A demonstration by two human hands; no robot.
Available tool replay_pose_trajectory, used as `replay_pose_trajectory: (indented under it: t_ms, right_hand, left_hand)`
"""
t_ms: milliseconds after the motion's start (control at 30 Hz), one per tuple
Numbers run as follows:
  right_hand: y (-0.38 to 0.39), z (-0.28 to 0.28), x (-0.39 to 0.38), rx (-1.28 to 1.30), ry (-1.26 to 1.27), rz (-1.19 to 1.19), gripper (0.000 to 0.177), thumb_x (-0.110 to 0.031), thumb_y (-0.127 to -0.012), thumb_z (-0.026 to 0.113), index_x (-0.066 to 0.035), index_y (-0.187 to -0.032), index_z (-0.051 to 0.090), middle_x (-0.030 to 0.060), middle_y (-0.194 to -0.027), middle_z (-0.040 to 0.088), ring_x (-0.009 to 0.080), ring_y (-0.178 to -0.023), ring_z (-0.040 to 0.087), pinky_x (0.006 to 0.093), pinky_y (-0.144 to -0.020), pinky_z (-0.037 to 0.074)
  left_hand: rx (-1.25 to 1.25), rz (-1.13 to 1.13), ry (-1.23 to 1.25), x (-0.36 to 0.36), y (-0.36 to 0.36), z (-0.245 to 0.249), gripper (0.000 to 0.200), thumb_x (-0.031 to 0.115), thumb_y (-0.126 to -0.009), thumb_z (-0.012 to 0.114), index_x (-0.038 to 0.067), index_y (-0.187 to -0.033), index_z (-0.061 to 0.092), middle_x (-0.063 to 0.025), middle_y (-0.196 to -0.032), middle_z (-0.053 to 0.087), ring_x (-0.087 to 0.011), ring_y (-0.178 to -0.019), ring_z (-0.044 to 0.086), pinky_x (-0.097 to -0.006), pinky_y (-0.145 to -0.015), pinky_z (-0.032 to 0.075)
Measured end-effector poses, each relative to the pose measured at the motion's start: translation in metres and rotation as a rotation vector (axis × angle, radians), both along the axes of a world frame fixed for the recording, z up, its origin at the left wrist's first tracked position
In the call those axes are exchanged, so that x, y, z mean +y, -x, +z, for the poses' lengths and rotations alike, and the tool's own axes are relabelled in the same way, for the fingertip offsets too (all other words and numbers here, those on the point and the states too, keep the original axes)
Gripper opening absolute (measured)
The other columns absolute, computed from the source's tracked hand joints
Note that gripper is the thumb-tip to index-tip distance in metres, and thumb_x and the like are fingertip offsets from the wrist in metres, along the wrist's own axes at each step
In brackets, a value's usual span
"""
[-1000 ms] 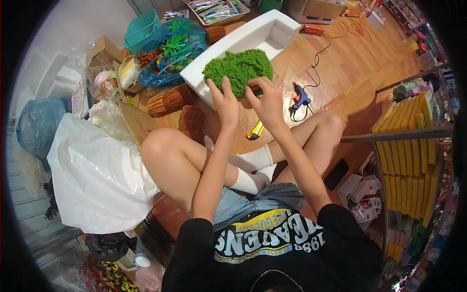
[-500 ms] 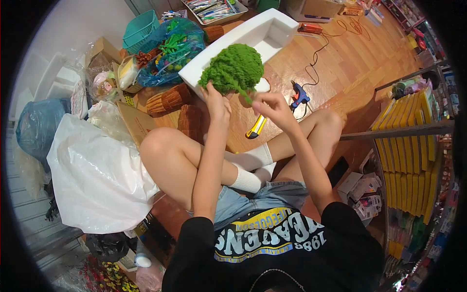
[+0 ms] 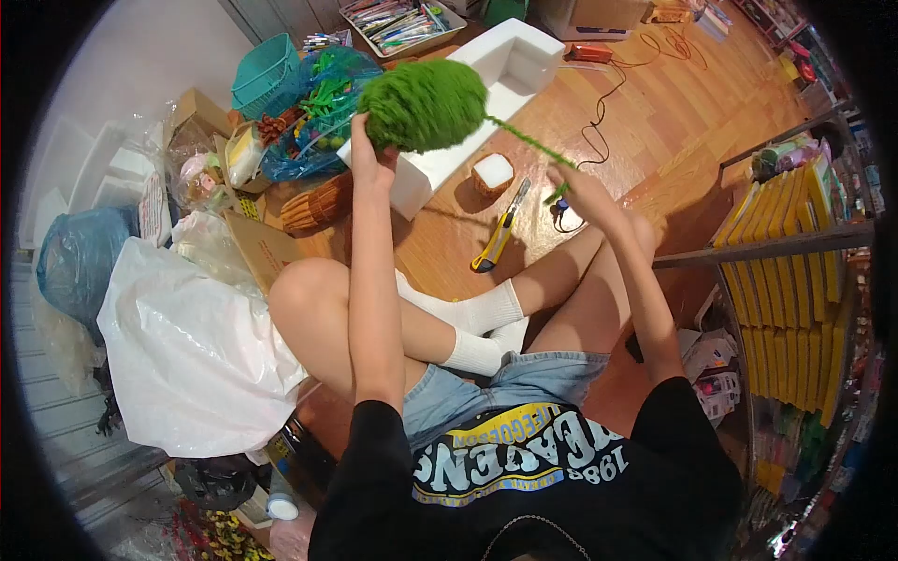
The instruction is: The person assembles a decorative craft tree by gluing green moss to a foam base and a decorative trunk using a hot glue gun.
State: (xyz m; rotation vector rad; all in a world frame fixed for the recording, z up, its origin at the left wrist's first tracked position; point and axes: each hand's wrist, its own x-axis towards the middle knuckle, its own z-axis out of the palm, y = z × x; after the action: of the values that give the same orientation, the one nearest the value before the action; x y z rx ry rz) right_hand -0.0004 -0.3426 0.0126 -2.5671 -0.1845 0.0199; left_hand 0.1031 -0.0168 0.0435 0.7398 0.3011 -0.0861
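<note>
My left hand (image 3: 372, 159) grips a big green ball of yarn (image 3: 426, 105) from its left and lower side, holding it up over a white foam box (image 3: 524, 70). A strand of green yarn (image 3: 528, 140) runs taut from the ball's right side to my right hand (image 3: 585, 194), whose fingers are pinched on it, with a short end hanging below. On the floor between my arms lie a yellow utility knife (image 3: 496, 232) with its blade out and a brown piece with a white top (image 3: 493, 174). The glue gun (image 3: 567, 215) is mostly hidden behind my right hand.
Brown ribbed pieces (image 3: 318, 198) lie left of the foam box. Behind them are a blue plastic bag (image 3: 313, 154) and a teal basket (image 3: 265, 75). A dark cord (image 3: 599, 126) crosses the floor. On the right stands a rack of yellow packs (image 3: 781, 280).
My right hand has moved right and drawn the yarn strand out from the ball. My left hand has lifted the ball up and left, uncovering the white-topped piece and the knife blade.
</note>
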Motion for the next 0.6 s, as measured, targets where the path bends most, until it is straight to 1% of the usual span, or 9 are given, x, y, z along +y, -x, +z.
replay_pose_trajectory:
  t_ms: [33,100,133,200,233,333,433,500,600]
  right_hand:
    - [-0.007,0.012,0.001,-0.002,-0.005,-0.006,0.032,-0.033,-0.094,0.046,-0.004,-0.106,0.054,0.0155,-0.068,0.061,0.0299,-0.058,0.061,0.0408,-0.056,0.048]
    - [-0.023,0.03,-0.002,0.219,-0.72,-0.355,0.044,-0.04,-0.097,0.039,-0.005,-0.121,0.05,0.0154,-0.107,0.063,0.0266,-0.079,0.065,0.0378,-0.068,0.049]
    - [-0.037,0.026,-0.017,0.216,-0.722,-0.358,0.044,-0.04,-0.097,0.039,-0.005,-0.121,0.05,0.0154,-0.107,0.063,0.0266,-0.079,0.065,0.0378,-0.068,0.049]
    - [-0.062,0.013,-0.055,-0.013,-1.344,-0.499,0.047,-0.04,-0.098,0.037,-0.007,-0.13,0.043,0.0135,-0.126,0.053,0.0243,-0.093,0.062,0.0363,-0.078,0.048]
    - [-0.049,0.043,-0.043,-0.303,-1.244,-0.266,0.044,-0.036,-0.099,0.036,-0.006,-0.129,0.043,0.0138,-0.135,0.045,0.0237,-0.106,0.057,0.0357,-0.089,0.044]
    - [-0.051,0.076,-0.053,-0.378,-1.525,-0.206,0.038,-0.029,-0.1,0.034,-0.003,-0.127,0.044,0.0146,-0.133,0.046,0.0242,-0.116,0.05,0.0349,-0.095,0.04]
    - [-0.039,0.087,-0.054,-0.309,-1.706,-0.19,0.025,-0.023,-0.098,0.04,-0.004,-0.112,0.049,0.0085,-0.106,0.055,0.0207,-0.099,0.057,0.0302,-0.094,0.039]
    - [-0.036,0.079,-0.062,-0.211,-1.882,0.137,0.023,-0.026,-0.099,0.04,-0.004,-0.103,0.049,0.0061,-0.093,0.053,0.0186,-0.085,0.056,0.0286,-0.087,0.041]
    - [-0.016,0.098,-0.06,-0.124,-1.961,0.144,0.022,-0.025,-0.1,0.037,-0.005,-0.098,0.047,0.0033,-0.079,0.048,0.0104,-0.063,0.045,0.0228,-0.065,0.04]
  left_hand:
    - [-0.002,-0.006,-0.005,-0.003,0.0,0.009,0.024,0.029,-0.088,0.054,0.006,-0.095,0.057,-0.0003,-0.08,0.058,-0.0099,-0.063,0.053,-0.0251,-0.06,0.047]
    - [-0.191,-0.015,-0.392,-0.011,0.0,0.02,0.024,0.027,-0.086,0.056,0.004,-0.09,0.059,-0.0016,-0.084,0.06,-0.0083,-0.073,0.056,-0.0248,-0.067,0.046]
    - [-0.318,-0.159,-0.554,0.004,-0.024,0.002,0.03,0.028,-0.085,0.058,-0.001,-0.09,0.062,-0.0046,-0.095,0.063,-0.0107,-0.085,0.058,-0.0262,-0.074,0.045]
    - [-0.348,-0.093,-0.847,-0.001,-0.03,0.006,0.032,0.028,-0.084,0.059,-0.003,-0.093,0.061,-0.0056,-0.097,0.064,-0.0133,-0.087,0.059,-0.0276,-0.076,0.045]
    - [-0.371,-0.021,-1.14,-0.005,-0.028,0.014,0.035,0.027,-0.084,0.059,-0.005,-0.095,0.061,-0.0065,-0.099,0.065,-0.0159,-0.088,0.059,-0.0291,-0.077,0.045]
    - [-0.387,0.002,-1.164,-0.016,-0.043,-0.01,0.035,0.026,-0.083,0.059,-0.004,-0.1,0.061,-0.0134,-0.095,0.066,-0.0257,-0.089,0.062,-0.0326,-0.081,0.045]
    - [-0.288,-0.022,-1.21,-0.042,-0.048,-0.033,0.035,0.028,-0.081,0.061,-0.003,-0.097,0.06,-0.0214,-0.091,0.065,-0.0325,-0.086,0.062,-0.0387,-0.075,0.047]
    - [-0.305,0.049,-1.31,-0.066,-0.051,-0.045,0.035,0.028,-0.081,0.062,-0.003,-0.097,0.06,-0.0204,-0.089,0.065,-0.03,-0.083,0.063,-0.0383,-0.068,0.049]
    - [-0.108,-0.069,-0.768,-0.102,-0.062,-0.063,0.036,0.026,-0.087,0.058,-0.004,-0.107,0.053,-0.0183,-0.101,0.061,-0.0303,-0.08,0.064,-0.0397,-0.064,0.055]
